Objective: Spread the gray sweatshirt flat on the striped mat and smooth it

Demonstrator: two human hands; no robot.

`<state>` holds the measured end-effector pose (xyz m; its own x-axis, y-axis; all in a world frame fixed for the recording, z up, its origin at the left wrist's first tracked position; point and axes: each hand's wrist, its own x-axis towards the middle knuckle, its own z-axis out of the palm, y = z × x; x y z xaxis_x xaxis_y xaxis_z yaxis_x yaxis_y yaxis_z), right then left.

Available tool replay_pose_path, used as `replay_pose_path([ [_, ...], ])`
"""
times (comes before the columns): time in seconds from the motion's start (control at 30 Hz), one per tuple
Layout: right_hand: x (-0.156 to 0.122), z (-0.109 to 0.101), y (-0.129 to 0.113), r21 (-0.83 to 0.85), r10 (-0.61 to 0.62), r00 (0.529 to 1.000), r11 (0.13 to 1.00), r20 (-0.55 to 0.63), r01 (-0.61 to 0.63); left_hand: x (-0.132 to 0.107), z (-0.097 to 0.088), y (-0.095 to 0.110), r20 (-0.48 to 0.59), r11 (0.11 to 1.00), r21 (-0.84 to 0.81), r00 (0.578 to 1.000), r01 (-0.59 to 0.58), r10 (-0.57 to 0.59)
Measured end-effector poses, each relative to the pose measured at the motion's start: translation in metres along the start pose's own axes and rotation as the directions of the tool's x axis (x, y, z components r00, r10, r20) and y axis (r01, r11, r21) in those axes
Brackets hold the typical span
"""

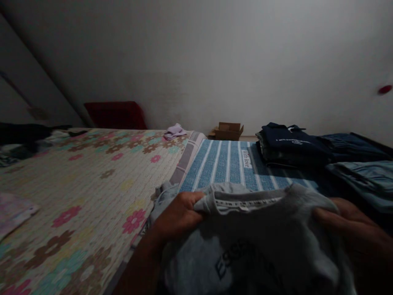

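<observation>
A grey sweatshirt (pixel 245 229) with dark lettering across its front hangs between my two hands, low in the head view. My left hand (pixel 181 215) pinches it at the shoulder, left of the neckline. At the opposite shoulder, my right hand (pixel 346 217) grips the cloth with the thumb on top. The neck opening faces up and shows a printed tape inside. Behind the sweatshirt lies a blue striped cover (pixel 211 164) with a "With love" label. More grey cloth (pixel 166 194) lies beside my left hand; whether it is part of the sweatshirt I cannot tell.
Folded dark clothes (pixel 288 143) are stacked at the right, near folded jeans (pixel 368 176). An open cardboard box (pixel 227 131) stands by the wall. On the left, a flowered bedspread (pixel 101 196) carries a lilac cloth (pixel 175 131) and a pink garment (pixel 14 211). Something red (pixel 116 114) leans behind.
</observation>
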<state>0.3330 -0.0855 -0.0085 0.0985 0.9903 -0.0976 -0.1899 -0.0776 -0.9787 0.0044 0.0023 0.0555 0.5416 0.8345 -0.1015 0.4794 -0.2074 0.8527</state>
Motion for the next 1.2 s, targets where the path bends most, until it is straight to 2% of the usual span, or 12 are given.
replay_pose_path([
  [0.07, 0.030, 0.012, -0.022, -0.200, 0.005, 0.993, 0.980, 0.121, 0.019, 0.021, -0.014, -0.006, -0.141, 0.977, 0.212, 0.989, -0.008, 0.039],
  [0.17, 0.083, 0.024, -0.049, -0.384, -0.109, 0.988, 0.912, 0.111, 0.144, 0.063, -0.039, -0.005, -0.239, 0.896, 0.443, 0.960, -0.025, 0.146],
  [0.27, 0.143, 0.034, -0.065, -0.594, -0.330, 0.942, 0.771, -0.063, 0.230, 0.117, -0.062, 0.009, -0.428, 0.774, 0.629, 0.864, 0.073, 0.266],
  [0.33, 0.180, 0.040, -0.067, -0.718, -0.484, 0.843, 0.671, -0.235, 0.185, 0.149, -0.071, 0.017, -0.532, 0.720, 0.674, 0.785, 0.165, 0.318],
  [0.43, 0.213, 0.043, -0.053, -0.761, -0.490, 0.822, 0.639, -0.290, 0.113, 0.173, -0.066, 0.015, -0.541, 0.642, 0.741, 0.743, 0.200, 0.394],
  [0.47, 0.216, 0.042, -0.042, -0.789, -0.461, 0.842, 0.610, -0.281, 0.071, 0.174, -0.060, 0.010, -0.512, 0.617, 0.765, 0.754, 0.184, 0.410],
  [0.53, 0.212, 0.034, -0.018, -0.889, -0.353, 0.907, 0.456, -0.231, -0.048, 0.166, -0.045, -0.004, -0.415, 0.572, 0.808, 0.827, 0.143, 0.379],
  [0.63, 0.189, 0.017, 0.019, -0.921, -0.224, 0.950, 0.370, -0.217, -0.123, 0.143, -0.025, -0.031, -0.269, 0.511, 0.843, 0.954, 0.167, 0.132],
  [0.73, 0.167, 0.000, 0.043, -0.925, -0.128, 0.963, 0.334, -0.237, -0.183, 0.121, -0.016, -0.054, -0.217, 0.447, 0.869, 0.975, 0.213, -0.043],
  [0.87, 0.152, -0.012, 0.057, -0.925, 0.021, 0.972, 0.303, -0.232, -0.228, 0.105, -0.016, -0.069, -0.297, 0.427, 0.851, 0.951, 0.306, -0.090],
  [1.03, 0.140, -0.009, 0.060, -0.869, 0.064, 0.959, 0.411, -0.275, -0.276, 0.106, -0.019, -0.073, -0.375, 0.459, 0.796, 0.917, 0.394, -0.137],
  [1.2, 0.125, 0.008, 0.051, -0.688, 0.130, 0.979, 0.697, -0.155, -0.201, 0.116, -0.014, -0.080, -0.292, 0.559, 0.747, 0.933, 0.361, -0.212],
])
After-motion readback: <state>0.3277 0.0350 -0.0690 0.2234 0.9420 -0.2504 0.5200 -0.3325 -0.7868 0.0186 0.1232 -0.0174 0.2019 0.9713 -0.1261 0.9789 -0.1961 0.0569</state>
